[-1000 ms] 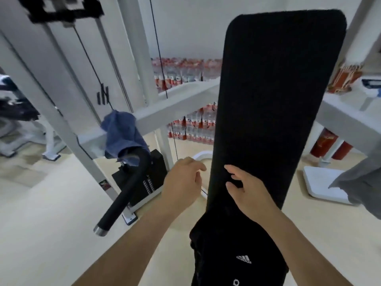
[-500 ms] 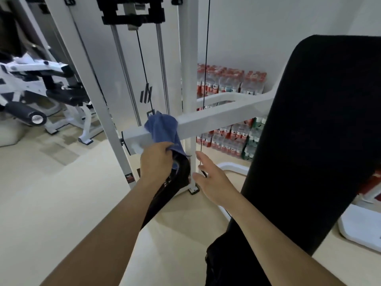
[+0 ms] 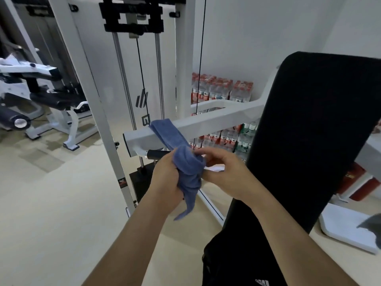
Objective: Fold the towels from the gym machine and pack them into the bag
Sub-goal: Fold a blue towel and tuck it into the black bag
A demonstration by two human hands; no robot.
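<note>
Gripping a blue towel [image 3: 185,162] in both hands, a person stands at a white gym machine. The left hand [image 3: 167,178] is closed around the bunched middle of the towel, fingers wrapped tight, with a loose tail of cloth hanging below the fist. The right hand [image 3: 226,172] meets it from the other side, its fingers curled onto the same bunch and pinching the fabric just beside the left hand's knuckles. Above and beyond the left hand, the towel's upper end lies draped over the machine's arm [image 3: 216,118], a white bar that runs away to the right, behind the right hand. A black handle [image 3: 155,154] juts out under that bar, just above the left hand. To the right of the right hand rises a tall black pad [image 3: 309,131], tilted and filling much of that side. Below the right forearm, near the person's body, sits a black bag [image 3: 237,254] with a white logo at its lower edge. Far to the right of both hands, a grey cloth [image 3: 371,226] shows at the frame's edge. Packs of bottles [image 3: 220,87] are stacked against the wall beyond the hands, and a pale floor [image 3: 51,203] spreads out left of the left forearm.
</note>
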